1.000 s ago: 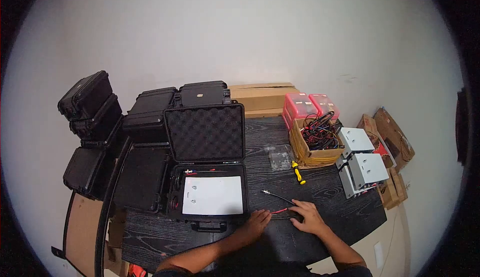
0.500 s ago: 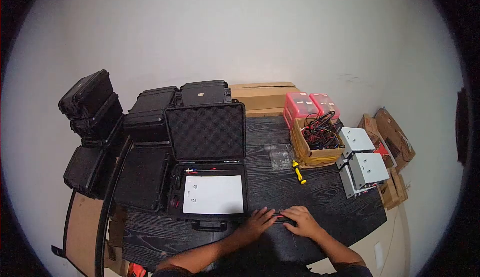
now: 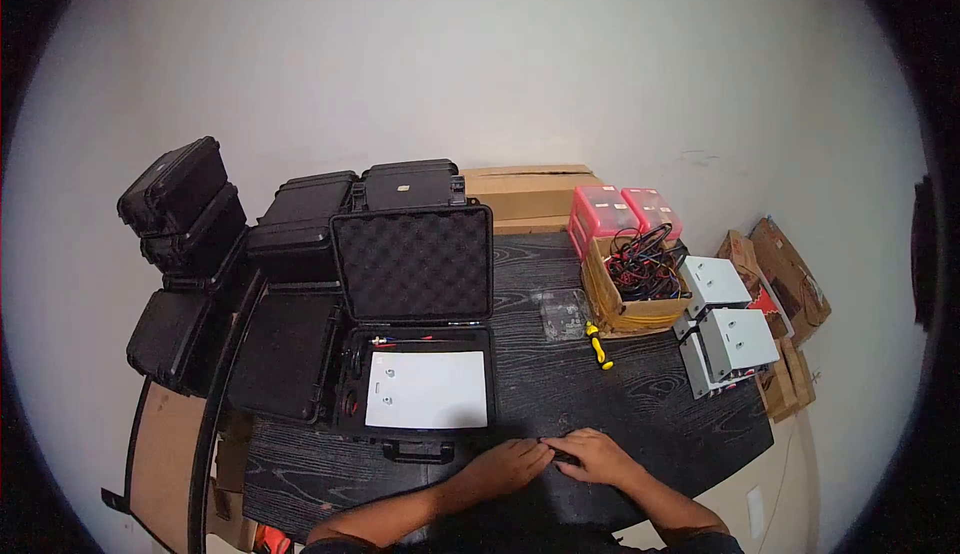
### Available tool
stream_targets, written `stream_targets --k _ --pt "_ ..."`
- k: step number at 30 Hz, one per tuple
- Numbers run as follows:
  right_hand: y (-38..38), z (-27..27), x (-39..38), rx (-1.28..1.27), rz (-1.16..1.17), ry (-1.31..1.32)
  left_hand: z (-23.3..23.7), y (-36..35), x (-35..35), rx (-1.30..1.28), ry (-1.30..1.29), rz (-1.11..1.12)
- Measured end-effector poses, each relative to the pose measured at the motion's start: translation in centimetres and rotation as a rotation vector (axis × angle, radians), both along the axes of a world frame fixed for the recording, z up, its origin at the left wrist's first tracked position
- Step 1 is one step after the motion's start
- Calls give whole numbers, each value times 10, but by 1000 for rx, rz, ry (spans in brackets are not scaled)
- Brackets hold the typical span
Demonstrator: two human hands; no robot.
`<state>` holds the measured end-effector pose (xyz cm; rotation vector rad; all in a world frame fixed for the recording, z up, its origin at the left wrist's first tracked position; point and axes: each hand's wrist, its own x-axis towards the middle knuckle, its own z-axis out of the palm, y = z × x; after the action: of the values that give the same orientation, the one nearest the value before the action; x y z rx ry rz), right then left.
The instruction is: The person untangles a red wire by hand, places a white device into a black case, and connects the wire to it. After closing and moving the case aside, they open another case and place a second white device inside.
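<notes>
My left hand point(image 3: 512, 464) and my right hand point(image 3: 596, 455) meet over the near part of the dark table, their fingertips almost touching. Fingers on both are closed together around something small and dark that I cannot make out. Just left of them lies an open black hard case point(image 3: 410, 323) with egg-crate foam in its raised lid. A white box point(image 3: 430, 394) with two small round fittings sits in the case's foam base. Beside it in the foam are thin leads and a coiled black cable point(image 3: 352, 361).
Closed black cases point(image 3: 285, 354) stand stacked at the left. Toward the right are a yellow screwdriver point(image 3: 599, 347), a clear plastic bag point(image 3: 563, 315), a carton point(image 3: 640, 316) of tangled cables, red-pink bins point(image 3: 604, 216) and stacked white boxes point(image 3: 738, 338). Flattened cardboard point(image 3: 530, 199) leans behind.
Both hands have drawn closer together and slightly nearer to me. Their fingers, spread over the table before, are now curled in. The red bit between them no longer shows.
</notes>
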<state>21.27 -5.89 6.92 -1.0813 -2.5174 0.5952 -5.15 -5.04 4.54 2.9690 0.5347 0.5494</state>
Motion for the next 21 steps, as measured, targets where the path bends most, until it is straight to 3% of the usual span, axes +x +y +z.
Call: stream_targets --k 4,6,8,10,12,15,21 --pt "18 23 -20 -56 -22 112 45 12 -24 156 0 24" --pt "35 44 -35 46 18 178 59 26 -40 222 13 33" --pt "57 67 -53 129 32 170 84 40 -58 -154 42 176" --pt "82 77 -75 247 36 232 102 58 -76 -98 35 316" --pt "114 74 -96 356 47 243 127 71 -101 -12 -129 350" --pt "154 70 -129 460 63 246 138 99 -132 6 -236 427" --pt "194 44 -184 446 30 263 114 134 -177 2 -272 650"
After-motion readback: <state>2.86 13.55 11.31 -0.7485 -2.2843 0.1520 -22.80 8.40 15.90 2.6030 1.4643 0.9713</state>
